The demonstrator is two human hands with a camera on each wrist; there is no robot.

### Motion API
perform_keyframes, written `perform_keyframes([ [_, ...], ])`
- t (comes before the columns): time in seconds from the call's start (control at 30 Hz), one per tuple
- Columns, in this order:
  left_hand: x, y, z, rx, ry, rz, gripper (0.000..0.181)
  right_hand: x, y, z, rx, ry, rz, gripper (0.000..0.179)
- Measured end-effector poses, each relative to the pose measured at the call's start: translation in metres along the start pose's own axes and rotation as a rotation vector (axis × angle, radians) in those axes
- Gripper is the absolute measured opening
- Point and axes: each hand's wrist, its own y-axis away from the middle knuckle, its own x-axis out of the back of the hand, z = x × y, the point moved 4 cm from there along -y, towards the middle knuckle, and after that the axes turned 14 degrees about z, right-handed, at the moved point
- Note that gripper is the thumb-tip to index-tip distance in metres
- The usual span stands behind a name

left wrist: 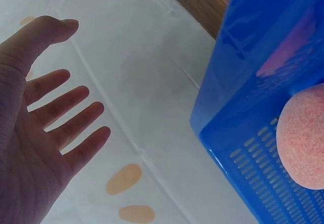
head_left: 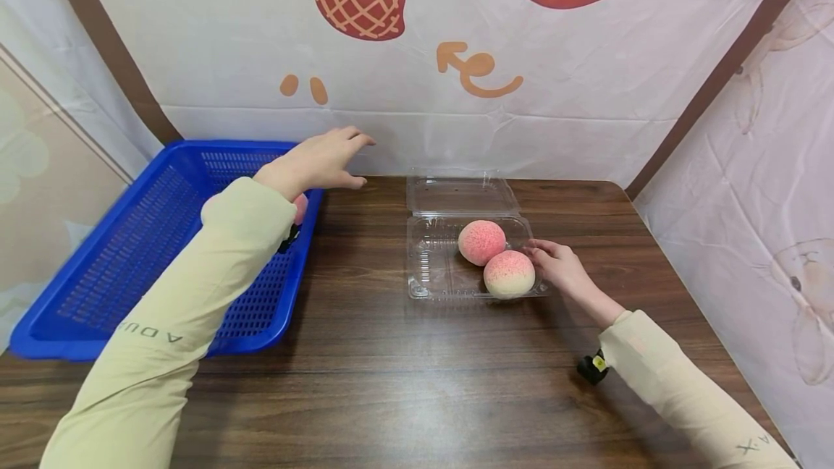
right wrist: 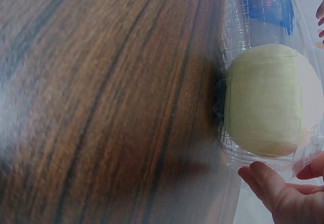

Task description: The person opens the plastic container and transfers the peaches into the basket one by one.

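"Where's the plastic box (head_left: 433,248)?"

"Right of the middle on the wooden table (head_left: 391,368), toward the far edge. Its long axis runs left to right, and its lid (head_left: 459,195) opens to the far side."

"What's inside?"

"Two peaches: the farther one (head_left: 482,242) sits left, the nearer one (head_left: 510,274) just beside it on the right (pink on top, paler below)."

"And the hands?"

"The right hand (head_left: 559,266) pinches the box's right end with fingers and thumb. The left hand (head_left: 319,161) hovers by the blue basket's (head_left: 298,281) far right corner, fingers straight and apart, pointing right."

"How does the basket lie?"

"At the left, long axis near to far, with a pink peach (left wrist: 302,138) in it."
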Motion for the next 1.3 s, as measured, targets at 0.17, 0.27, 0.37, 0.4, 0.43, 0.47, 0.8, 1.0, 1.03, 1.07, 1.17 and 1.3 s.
perform_keyframes([
  [0.17, -0.001, -0.002, 0.004, -0.013, 0.006, -0.003, 0.065, 0.0, 0.0, 0.0, 0.0, 0.004, 0.004, 0.044],
  [0.27, -0.002, -0.003, 0.006, -0.018, 0.008, -0.004, 0.065, 0.0, 0.0, 0.0, -0.001, 0.003, 0.005, 0.044],
  [0.37, -0.002, -0.004, 0.009, -0.022, 0.006, -0.003, 0.064, 0.0, 0.0, 0.0, -0.004, -0.002, 0.006, 0.044],
  [0.4, -0.003, -0.004, 0.01, -0.022, 0.007, -0.003, 0.064, 0.0, 0.0, 0.0, -0.005, -0.003, 0.006, 0.044],
  [0.43, -0.003, -0.005, 0.011, -0.023, 0.006, -0.002, 0.064, 0.0, 0.0, 0.0, -0.005, -0.004, 0.008, 0.044],
  [0.47, -0.003, -0.005, 0.011, -0.024, 0.005, -0.001, 0.064, 0.0, 0.0, 0.0, -0.006, -0.004, 0.009, 0.044],
  [0.8, -0.004, -0.009, 0.021, -0.033, 0.007, -0.01, 0.065, 0.0, 0.001, 0.0, 0.006, 0.001, 0.013, 0.044],
  [1.0, -0.004, -0.012, 0.026, -0.049, 0.001, -0.003, 0.064, 0.0, 0.001, -0.001, 0.014, 0.02, 0.01, 0.044],
  [1.03, -0.004, -0.013, 0.027, -0.052, -0.001, -0.001, 0.064, 0.0, 0.001, -0.001, 0.015, 0.019, 0.01, 0.044],
  [1.07, -0.004, -0.013, 0.028, -0.054, -0.003, 0.0, 0.064, 0.0, 0.001, -0.001, 0.012, 0.016, 0.01, 0.044],
  [1.17, -0.004, -0.015, 0.031, -0.059, -0.002, 0.0, 0.064, 0.0, 0.001, -0.002, 0.009, 0.01, 0.011, 0.044],
  [1.3, -0.004, -0.016, 0.035, -0.068, 0.003, -0.005, 0.064, 0.0, 0.002, -0.003, 0.006, 0.0, 0.008, 0.044],
])
